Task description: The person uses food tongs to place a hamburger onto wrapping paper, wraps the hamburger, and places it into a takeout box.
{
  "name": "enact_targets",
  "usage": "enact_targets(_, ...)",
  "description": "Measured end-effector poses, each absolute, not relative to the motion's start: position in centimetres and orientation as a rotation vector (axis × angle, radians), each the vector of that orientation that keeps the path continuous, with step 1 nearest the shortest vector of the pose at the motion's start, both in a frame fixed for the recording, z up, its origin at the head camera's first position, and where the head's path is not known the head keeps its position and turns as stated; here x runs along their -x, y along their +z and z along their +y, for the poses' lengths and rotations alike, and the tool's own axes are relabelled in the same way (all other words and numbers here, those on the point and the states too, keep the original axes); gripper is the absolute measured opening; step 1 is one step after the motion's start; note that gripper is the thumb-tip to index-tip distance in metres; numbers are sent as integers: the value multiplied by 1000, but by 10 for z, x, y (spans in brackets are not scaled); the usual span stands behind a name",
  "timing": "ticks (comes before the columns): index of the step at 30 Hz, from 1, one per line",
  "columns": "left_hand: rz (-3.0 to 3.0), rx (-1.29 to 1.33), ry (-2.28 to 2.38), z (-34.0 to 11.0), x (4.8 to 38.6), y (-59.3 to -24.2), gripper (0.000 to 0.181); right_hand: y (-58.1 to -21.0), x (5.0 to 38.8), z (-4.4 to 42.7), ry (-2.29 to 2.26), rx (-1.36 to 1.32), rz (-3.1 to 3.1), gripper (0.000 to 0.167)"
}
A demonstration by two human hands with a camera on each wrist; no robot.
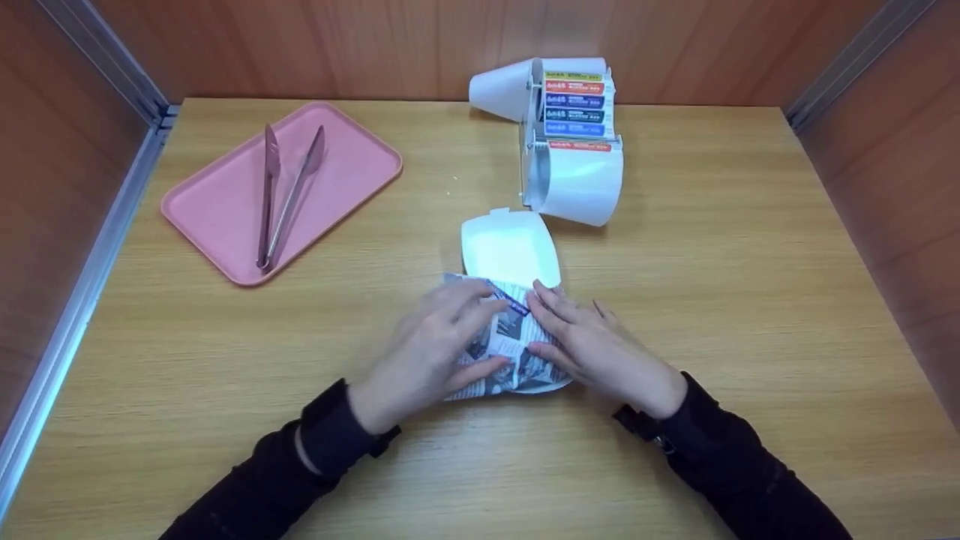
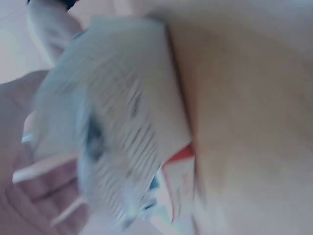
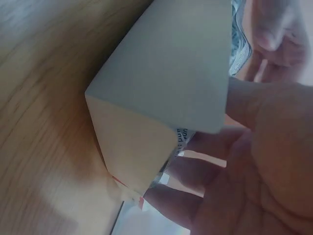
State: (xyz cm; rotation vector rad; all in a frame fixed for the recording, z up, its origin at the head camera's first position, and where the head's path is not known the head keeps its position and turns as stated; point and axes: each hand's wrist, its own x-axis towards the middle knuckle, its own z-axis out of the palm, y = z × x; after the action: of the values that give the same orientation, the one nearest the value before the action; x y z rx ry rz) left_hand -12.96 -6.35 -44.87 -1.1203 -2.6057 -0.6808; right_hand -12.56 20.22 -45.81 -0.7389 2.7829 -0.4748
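A white clamshell takeout box [image 1: 510,244] lies on the table with its lid folded back, away from the person. Newsprint-patterned paper [image 1: 504,349] covers its near half, looking creased and folded over. Over the paper's left side hovers or rests the left hand [image 1: 427,341], fingers loosely bent; contact is unclear through blur. The right hand [image 1: 600,352] touches the paper's right edge with extended fingers. In the right wrist view, its fingers lie along the side of the box [image 3: 161,63]. The left wrist view shows the paper [image 2: 122,98] beside the left palm, blurred.
Metal tongs [image 1: 267,202] lie on a pink tray [image 1: 352,157] at the back left. Behind the box stands a rack with colourful labels [image 1: 574,115] and white cup-shaped holders [image 1: 581,184]. Wooden panels [image 1: 375,45] enclose the table's back and sides.
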Motion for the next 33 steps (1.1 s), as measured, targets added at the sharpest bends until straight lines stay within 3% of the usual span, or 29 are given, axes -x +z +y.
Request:
enact_targets(5,-2827,821,-863,-90,121,-448,55,-457,123,200,-426,662,2833,71)
enact_targets(10,-3143,766,-1515,-107,118,-463,35,-457,124,201,-474,607,2761,72)
enact_targets(15,-3047,766,-1951,-99,121,-470,11,-456,126,203,-512,611,2706,73)
enact_targets(23,-2860,1001,-1680,-72,137,-479,8,-458,130,205,-569,721,2676,71)
enact_targets(26,-2848,991,-1547,-67,137,-481,12,-459,130,205,-590,775,2680,69)
enact_targets(30,-2822,946,-1307,-64,133,-483,2,-459,131,206,-619,807,2685,68)
enact_targets(33,-2809,904,-1150,-59,131,-483,11,-459,131,208,-629,811,2685,67)
